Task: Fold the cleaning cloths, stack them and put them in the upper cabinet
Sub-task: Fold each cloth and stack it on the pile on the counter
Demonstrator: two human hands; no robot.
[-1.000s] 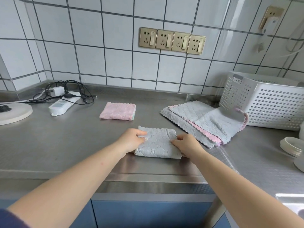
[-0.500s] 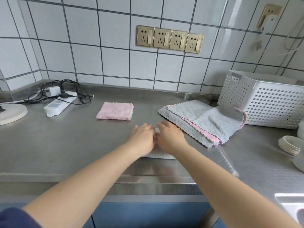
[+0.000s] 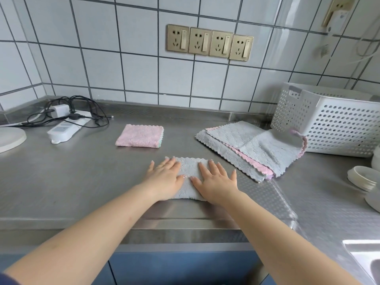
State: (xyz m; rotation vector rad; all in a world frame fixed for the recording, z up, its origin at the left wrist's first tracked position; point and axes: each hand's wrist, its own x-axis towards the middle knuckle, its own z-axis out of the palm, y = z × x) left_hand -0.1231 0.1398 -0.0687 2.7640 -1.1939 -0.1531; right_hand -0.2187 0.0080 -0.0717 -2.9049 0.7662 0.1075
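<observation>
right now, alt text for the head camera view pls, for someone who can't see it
Both hands, left hand and right hand, press flat on a folded grey cloth on a steel counter. Behind lie a folded pink cloth and, right, unfolded cloths beside a white basket.

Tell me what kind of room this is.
Most likely a home kitchen: a stainless steel countertop against a white tiled wall, a row of gold wall sockets, and stacked white dishes beside a sink corner.
</observation>
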